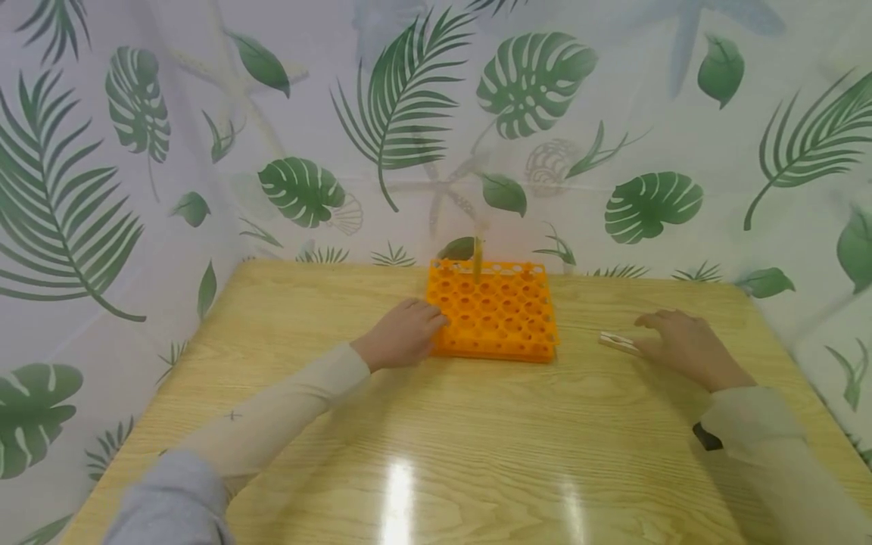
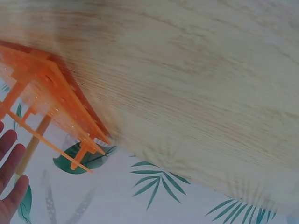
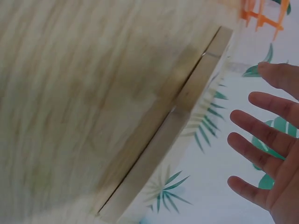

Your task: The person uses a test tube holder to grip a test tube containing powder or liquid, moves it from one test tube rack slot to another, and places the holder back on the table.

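Observation:
An orange test tube rack (image 1: pixel 493 351) with rows of round holes stands near the table's back edge. One test tube (image 1: pixel 478 261) with yellowish contents rises upright from its back row. My left hand (image 1: pixel 403 333) is at the rack's left side; in the left wrist view its fingers (image 2: pixel 10 163) look extended, and whether they touch the rack cannot be told. To the right lies a wooden test tube clamp (image 1: pixel 618 343), long and narrow, with metal wire around it in the right wrist view. Beside it my right hand (image 1: pixel 688 347) hovers with spread fingers, holding nothing.
The wood-grain table (image 1: pixel 436 439) extends in front of the rack and between the rack and the clamp. A leaf-patterned cloth (image 1: pixel 436 113) hangs behind the table and along its sides.

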{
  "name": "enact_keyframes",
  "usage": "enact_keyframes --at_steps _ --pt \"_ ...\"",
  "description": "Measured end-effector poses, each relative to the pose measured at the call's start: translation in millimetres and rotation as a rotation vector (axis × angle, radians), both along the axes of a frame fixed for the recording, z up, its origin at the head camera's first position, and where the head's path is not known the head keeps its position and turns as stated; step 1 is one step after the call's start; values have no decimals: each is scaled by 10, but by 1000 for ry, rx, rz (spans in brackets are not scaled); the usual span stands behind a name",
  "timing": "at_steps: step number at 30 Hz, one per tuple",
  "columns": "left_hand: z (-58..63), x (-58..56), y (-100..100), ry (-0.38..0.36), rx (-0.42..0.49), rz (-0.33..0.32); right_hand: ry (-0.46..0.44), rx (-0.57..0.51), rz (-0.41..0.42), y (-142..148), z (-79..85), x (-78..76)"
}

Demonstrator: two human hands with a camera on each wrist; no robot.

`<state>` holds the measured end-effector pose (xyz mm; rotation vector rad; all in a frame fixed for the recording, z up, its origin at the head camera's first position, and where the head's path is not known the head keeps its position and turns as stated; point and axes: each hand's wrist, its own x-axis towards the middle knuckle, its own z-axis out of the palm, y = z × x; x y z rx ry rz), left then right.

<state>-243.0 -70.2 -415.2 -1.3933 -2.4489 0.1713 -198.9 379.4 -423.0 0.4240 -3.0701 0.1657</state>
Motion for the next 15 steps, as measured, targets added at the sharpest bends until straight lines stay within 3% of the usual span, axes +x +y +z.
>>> enact_keyframes --at_steps 9,15 --pt "-7 -88 -12 8 35 -26 -54 22 11 120 -71 -108" --pt "-18 -161 27 -29 9 -34 -49 45 43 129 -97 -157"
